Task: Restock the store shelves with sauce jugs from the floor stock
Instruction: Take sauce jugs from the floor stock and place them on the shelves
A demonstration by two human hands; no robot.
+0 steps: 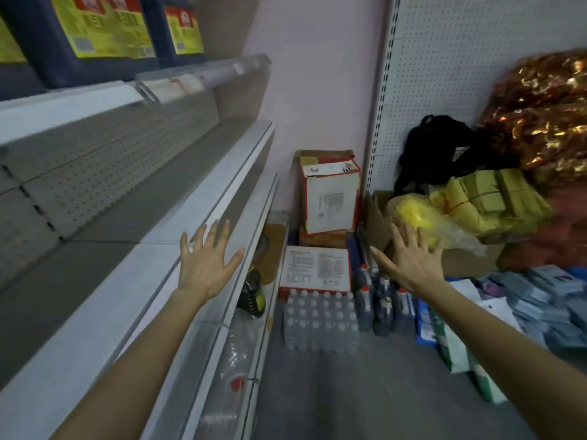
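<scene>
Several dark sauce jugs [382,308] with red caps stand on the floor near the far wall. Three big dark jugs with yellow labels [95,33] sit on the top shelf at the upper left. My left hand [205,262] is stretched out with fingers spread, above the front edge of the bare middle shelf [95,236], holding nothing. My right hand [409,262] is also spread open in the air, above the floor jugs and in front of a yellow plastic bag; it holds nothing.
A shrink-wrapped pack of white-capped bottles [320,319] lies left of the floor jugs. Cardboard boxes [328,198] stand by the wall. A black backpack [444,150], yellow bags [470,204] and stacked packets [546,300] crowd the right. Grey floor [349,392] lies between the shelving.
</scene>
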